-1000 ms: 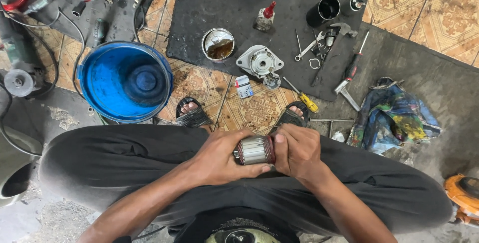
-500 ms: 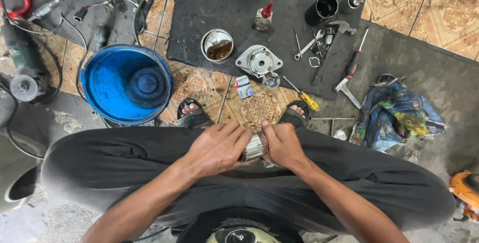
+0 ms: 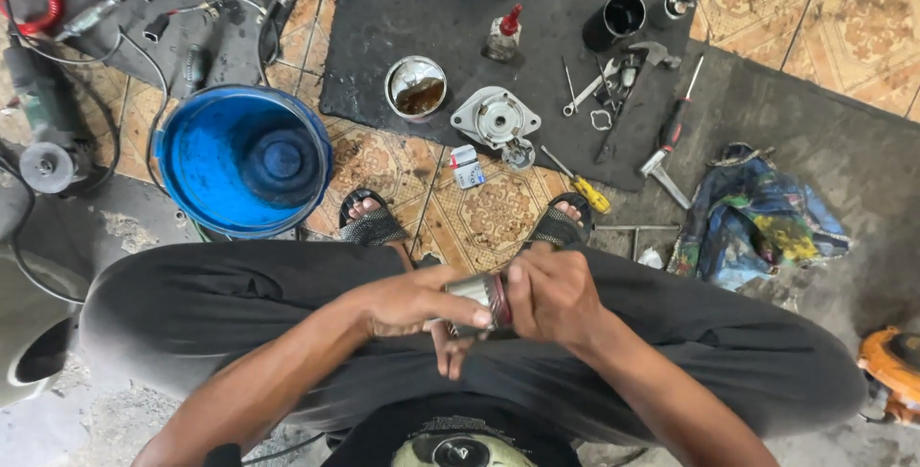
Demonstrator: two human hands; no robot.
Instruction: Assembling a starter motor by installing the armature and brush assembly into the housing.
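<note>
A small metal motor armature (image 3: 479, 293) with a copper-red band sits between both my hands, over my lap. My left hand (image 3: 412, 306) wraps it from the left, thumb across the top and fingers curling underneath. My right hand (image 3: 554, 296) grips its right end, so that end is hidden. I sit cross-legged in dark trousers, with my sandalled feet (image 3: 370, 220) just beyond the hands.
A blue bucket (image 3: 241, 160) stands front left. On a black mat (image 3: 422, 17) lie a tin of brown grease (image 3: 416, 87), a round metal housing (image 3: 495, 117), wrenches (image 3: 586, 91), a hammer (image 3: 671, 136) and black cups (image 3: 618, 15). A yellow screwdriver (image 3: 581, 184), coloured rag (image 3: 757, 218) and angle grinder (image 3: 43, 132) lie around.
The armature was plainly exposed between my hands a second ago; my hands have since closed over it and turned it, so only its left part shows.
</note>
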